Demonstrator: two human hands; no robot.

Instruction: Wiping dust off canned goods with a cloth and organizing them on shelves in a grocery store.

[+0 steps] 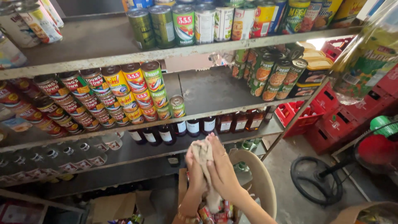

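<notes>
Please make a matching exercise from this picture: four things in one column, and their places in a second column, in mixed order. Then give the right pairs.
Things:
1. cloth
2. red crates
3. dark bottles
4. fan base

Places:
A. on the floor at lower right
B. between the left hand and right hand
C. stacked to the right of the shelves
D. in a row on the shelf below the cans

Pairs: 1-B, 2-C, 3-D, 4-A
</notes>
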